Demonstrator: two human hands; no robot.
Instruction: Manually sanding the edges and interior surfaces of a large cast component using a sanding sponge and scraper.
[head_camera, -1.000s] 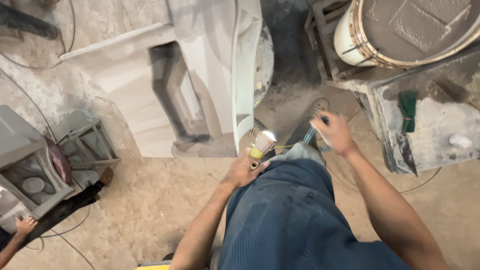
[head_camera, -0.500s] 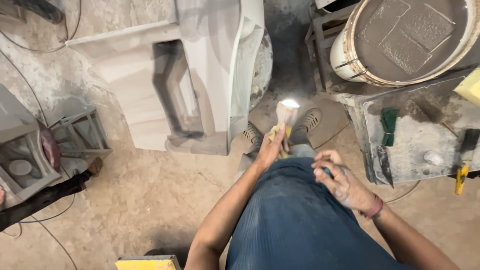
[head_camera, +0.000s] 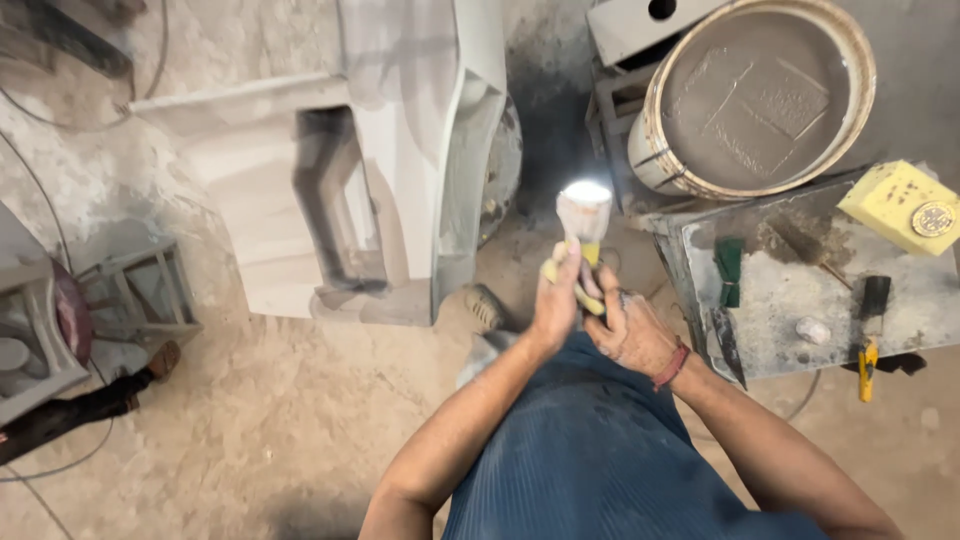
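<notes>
Two hands meet on a yellow-handled spray gun (head_camera: 580, 235) held upright in front of the person's blue-clad lap. The left hand (head_camera: 556, 300) has its fingers wrapped around the handle; the right hand (head_camera: 628, 328) cups the gun's lower part, fingers curled against it. Just beyond stands a pale moulded panel (head_camera: 400, 170); to the right, a large lidded bucket (head_camera: 760, 95) and a dusty table (head_camera: 800, 300).

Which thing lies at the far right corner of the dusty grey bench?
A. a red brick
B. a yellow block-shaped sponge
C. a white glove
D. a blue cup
B: the yellow block-shaped sponge rests on the dusty grey bench, right of the big bucket.
</notes>
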